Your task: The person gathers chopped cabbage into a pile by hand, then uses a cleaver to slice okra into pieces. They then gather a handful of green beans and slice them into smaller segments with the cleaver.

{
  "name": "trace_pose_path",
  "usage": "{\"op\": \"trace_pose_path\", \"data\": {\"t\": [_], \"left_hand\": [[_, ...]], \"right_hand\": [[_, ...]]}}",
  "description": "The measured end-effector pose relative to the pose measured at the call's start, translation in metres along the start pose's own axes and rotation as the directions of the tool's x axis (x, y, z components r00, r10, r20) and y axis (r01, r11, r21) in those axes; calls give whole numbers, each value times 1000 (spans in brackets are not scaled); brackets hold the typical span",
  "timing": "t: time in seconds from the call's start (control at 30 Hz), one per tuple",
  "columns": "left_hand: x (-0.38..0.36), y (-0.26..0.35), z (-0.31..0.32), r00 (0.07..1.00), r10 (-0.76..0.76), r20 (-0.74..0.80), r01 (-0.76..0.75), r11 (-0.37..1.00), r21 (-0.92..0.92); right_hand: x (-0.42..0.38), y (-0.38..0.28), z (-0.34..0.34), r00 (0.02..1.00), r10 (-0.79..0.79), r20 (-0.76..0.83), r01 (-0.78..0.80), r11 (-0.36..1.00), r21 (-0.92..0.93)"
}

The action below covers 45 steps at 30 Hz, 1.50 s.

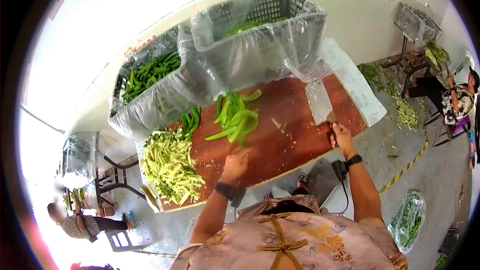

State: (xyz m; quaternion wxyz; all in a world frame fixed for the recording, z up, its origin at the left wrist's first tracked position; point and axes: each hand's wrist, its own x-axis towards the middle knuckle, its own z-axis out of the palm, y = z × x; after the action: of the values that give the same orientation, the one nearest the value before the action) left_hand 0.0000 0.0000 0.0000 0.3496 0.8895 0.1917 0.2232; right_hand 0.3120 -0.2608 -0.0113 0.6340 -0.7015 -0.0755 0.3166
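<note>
My right hand (342,139) is closed round the handle of a cleaver (319,102), whose broad blade lies over the right side of the red-brown board (280,150). Near the board's front edge, my left hand (235,165) has its fingers curled in; what they hold, if anything, is hidden. Just beyond that hand is a loose heap of light green peppers (232,117), the nearest part blurred. A mound of pale green cut strips (172,170) covers the board's left end. Several dark green chilies (190,121) lie behind the mound.
Behind the board stand two plastic-lined crates: the left crate (150,105) holds dark green chilies, the right crate (260,52) finer green pieces. A plastic bag of greens (407,220) lies on the floor. One person (457,97) sits at far right, another (80,222) at lower left.
</note>
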Motion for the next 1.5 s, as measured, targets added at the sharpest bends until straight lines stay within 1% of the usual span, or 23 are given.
{"op": "trace_pose_path", "data": {"t": [0.07,0.1,0.2,0.27,0.37,0.43,0.47,0.5,0.57,0.6,0.63,0.7,0.77,0.83,0.87,0.9,0.97,1.0,1.1,1.2,1.27,1.3,1.5], "left_hand": [[-2,1,-1,1000,-6,1,6,999,46],[-47,-3,-22,998,-47,34,45,998,43],[-54,-10,-35,999,-2,54,-4,995,103],[-60,-5,-48,996,-33,88,28,998,58],[-69,-12,-60,993,-70,93,62,994,86],[-70,-14,-60,997,-33,75,28,997,74],[-71,-14,-61,998,-3,56,-1,997,72],[-71,-16,-61,998,-1,61,-3,998,68],[-72,-18,-58,996,33,79,-38,997,63],[-72,-19,-55,996,32,83,-37,998,58],[-71,-21,-51,995,75,60,-78,996,45],[-72,-20,-48,993,110,38,-111,993,35],[-72,-15,-50,990,11,140,-22,997,74],[-74,-11,-52,992,51,113,-62,994,92],[-76,-10,-53,991,100,90,-109,988,111],[-78,-11,-54,993,83,81,-92,989,115],[-84,-14,-59,995,67,78,-76,991,109],[-89,-15,-62,997,43,65,-51,992,118],[-107,-19,-74,1000,-21,-4,21,993,114],[-123,-25,-85,990,-5,-141,19,995,98],[-135,-34,-88,980,-51,-191,74,991,116],[-140,-34,-90,971,-78,-226,108,986,123],[-155,-35,-107,943,-90,-319,158,968,193]], "right_hand": [[12,-12,5,999,-23,26,23,1000,2],[-24,9,28,999,29,27,-29,1000,-3],[-35,10,57,969,79,234,-59,994,-92],[-63,20,72,960,77,268,-48,992,-113],[-100,41,82,949,64,307,-26,991,-128],[-129,34,81,947,97,308,-83,995,-57],[-134,45,76,968,95,233,-97,995,-3],[-137,47,70,969,97,227,-99,995,-3],[-145,52,52,999,51,-16,-48,990,130],[-142,57,40,997,2,-81,7,993,118],[-140,61,30,997,5,-83,5,993,116],[-140,66,20,969,66,-238,-16,979,205],[-147,71,26,976,62,-207,-28,986,166],[-157,72,50,995,40,-93,-37,999,32],[-167,68,66,993,95,-65,-96,995,-9],[-171,70,84,994,101,-50,-102,995,-19],[-178,77,112,981,161,109,-163,987,11],[-180,80,123,977,170,132,-171,985,-2],[-182,84,157,922,233,310,-236,971,-28],[-180,78,190,897,235,375,-214,972,-96],[-172,78,209,852,138,506,-109,990,-88],[-170,75,219,839,144,524,-109,989,-99],[-160,60,278,706,128,696,-56,990,-126]]}}
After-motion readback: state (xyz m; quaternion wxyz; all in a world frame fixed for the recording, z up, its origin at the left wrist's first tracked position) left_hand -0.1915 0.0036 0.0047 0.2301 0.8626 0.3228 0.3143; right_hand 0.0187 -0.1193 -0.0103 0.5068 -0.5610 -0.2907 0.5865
